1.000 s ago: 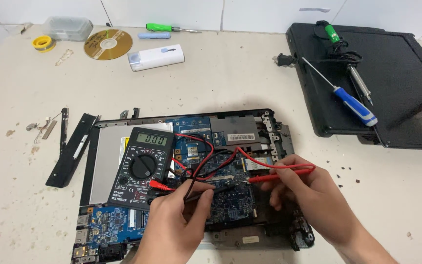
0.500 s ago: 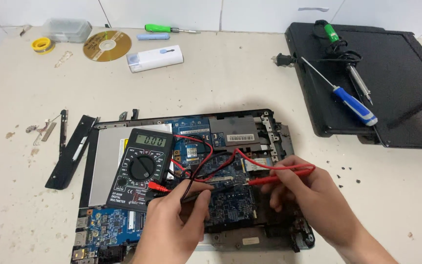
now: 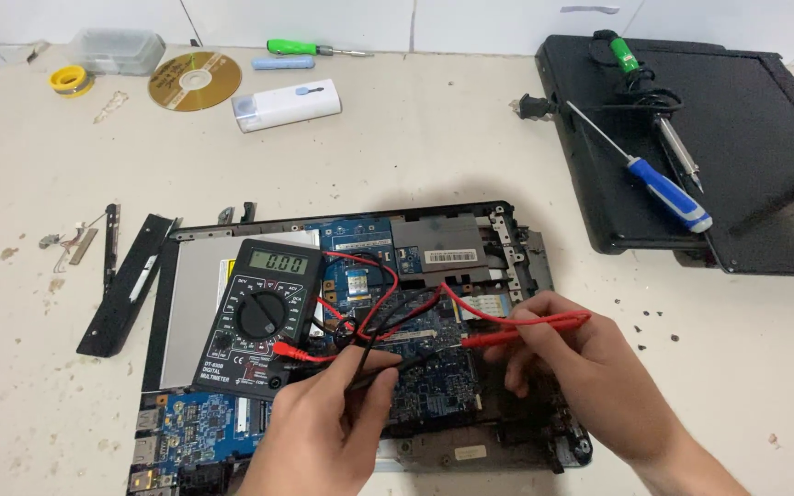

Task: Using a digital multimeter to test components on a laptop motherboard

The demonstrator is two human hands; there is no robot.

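An opened laptop base [image 3: 498, 225] lies in front of me with its blue circuit board [image 3: 434, 377] exposed. A black digital multimeter [image 3: 264, 317] rests on its left part, red and black leads looping over the board. My left hand [image 3: 323, 432] pinches the black probe [image 3: 388, 366], its tip down on the board. My right hand [image 3: 590, 372] grips the red probe [image 3: 521, 332], which lies nearly level and points left over the board.
A black laptop lid [image 3: 765, 156] at the right carries a blue-handled screwdriver [image 3: 668, 193] and a soldering iron [image 3: 677, 152]. At the back lie a disc [image 3: 195, 81], a white box [image 3: 287, 104], a green screwdriver [image 3: 310, 48] and a tape roll [image 3: 71, 80]. Black trim strips [image 3: 126, 285] lie left.
Both hands hold nearly the same pose. The probes have shifted only slightly over the board.
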